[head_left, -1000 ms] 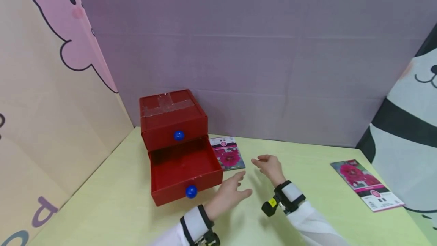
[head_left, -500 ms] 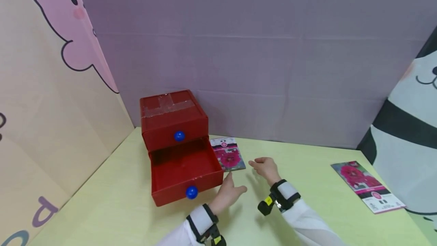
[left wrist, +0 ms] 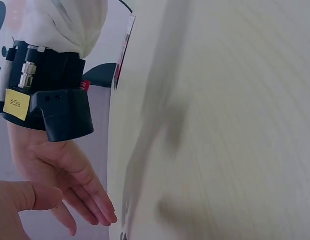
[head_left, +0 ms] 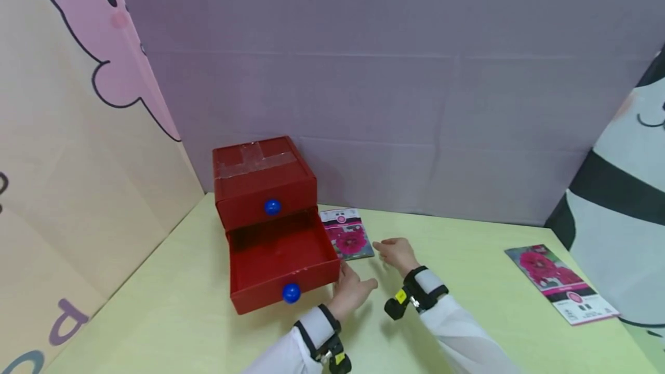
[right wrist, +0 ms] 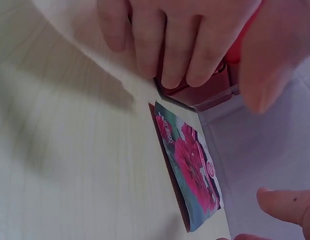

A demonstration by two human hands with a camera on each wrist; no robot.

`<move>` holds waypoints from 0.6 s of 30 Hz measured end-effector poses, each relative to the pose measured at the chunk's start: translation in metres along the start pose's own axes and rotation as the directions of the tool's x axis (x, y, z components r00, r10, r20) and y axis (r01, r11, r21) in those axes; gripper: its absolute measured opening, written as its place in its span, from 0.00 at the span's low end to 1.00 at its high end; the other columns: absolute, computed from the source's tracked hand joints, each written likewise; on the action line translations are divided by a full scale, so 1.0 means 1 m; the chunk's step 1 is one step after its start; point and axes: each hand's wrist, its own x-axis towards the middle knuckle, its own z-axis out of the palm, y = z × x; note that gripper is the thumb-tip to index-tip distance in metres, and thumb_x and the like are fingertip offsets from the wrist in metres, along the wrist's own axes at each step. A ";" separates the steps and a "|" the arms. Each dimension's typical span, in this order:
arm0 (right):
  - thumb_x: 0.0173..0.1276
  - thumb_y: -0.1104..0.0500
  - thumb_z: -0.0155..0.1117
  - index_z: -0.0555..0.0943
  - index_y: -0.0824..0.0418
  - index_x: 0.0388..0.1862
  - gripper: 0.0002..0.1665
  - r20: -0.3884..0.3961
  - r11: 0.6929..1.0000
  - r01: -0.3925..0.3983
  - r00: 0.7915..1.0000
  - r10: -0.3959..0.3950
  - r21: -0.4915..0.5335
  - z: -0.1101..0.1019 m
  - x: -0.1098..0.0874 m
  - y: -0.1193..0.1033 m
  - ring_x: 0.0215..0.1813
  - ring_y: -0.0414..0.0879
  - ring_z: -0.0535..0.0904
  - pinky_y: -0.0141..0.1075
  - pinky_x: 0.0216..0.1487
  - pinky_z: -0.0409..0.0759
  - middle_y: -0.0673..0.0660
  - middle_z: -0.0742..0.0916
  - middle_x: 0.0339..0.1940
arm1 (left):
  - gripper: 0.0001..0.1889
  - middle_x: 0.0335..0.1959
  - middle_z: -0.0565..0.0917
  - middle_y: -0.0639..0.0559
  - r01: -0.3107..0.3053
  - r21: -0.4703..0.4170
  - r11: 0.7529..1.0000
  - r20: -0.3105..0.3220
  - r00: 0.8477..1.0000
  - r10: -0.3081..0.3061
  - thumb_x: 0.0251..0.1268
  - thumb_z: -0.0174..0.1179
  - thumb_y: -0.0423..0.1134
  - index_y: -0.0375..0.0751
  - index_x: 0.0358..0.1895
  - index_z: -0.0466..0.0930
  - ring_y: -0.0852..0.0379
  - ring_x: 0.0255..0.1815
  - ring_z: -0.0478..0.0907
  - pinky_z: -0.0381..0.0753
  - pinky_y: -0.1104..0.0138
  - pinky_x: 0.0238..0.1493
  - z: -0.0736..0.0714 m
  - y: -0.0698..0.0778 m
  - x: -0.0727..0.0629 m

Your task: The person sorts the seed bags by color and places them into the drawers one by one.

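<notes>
A red two-drawer box stands at the left, its lower drawer pulled out with a blue knob in front. My left hand is beside that drawer's front right corner, fingers extended and thumb apart; I cannot tell whether it touches. A flat, seed-packet-like pink flower packet lies to the right of the box. My right hand hovers just right of this packet, holding nothing. In the left wrist view the right hand's fingers are extended, slightly bent.
A second pink flower packet lies on the right side of the pale table. A grey-purple cloth wall rises behind, with printed panels at both sides.
My left hand has turned, its fingers now close to the drawer's front corner. The right hand has drifted left toward the nearer packet. Box and packets have stayed put.
</notes>
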 end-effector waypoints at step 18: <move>0.65 0.59 0.56 0.66 0.82 0.55 0.30 0.049 0.996 -0.012 0.999 0.008 0.091 0.005 0.011 0.004 0.54 0.64 0.72 0.47 0.54 0.74 0.78 0.74 0.52 | 0.48 0.69 0.49 0.31 0.084 0.192 0.978 -0.025 0.996 -0.081 0.51 0.60 0.47 0.21 0.67 0.45 0.36 0.67 0.48 0.51 0.46 0.66 0.004 -0.002 0.022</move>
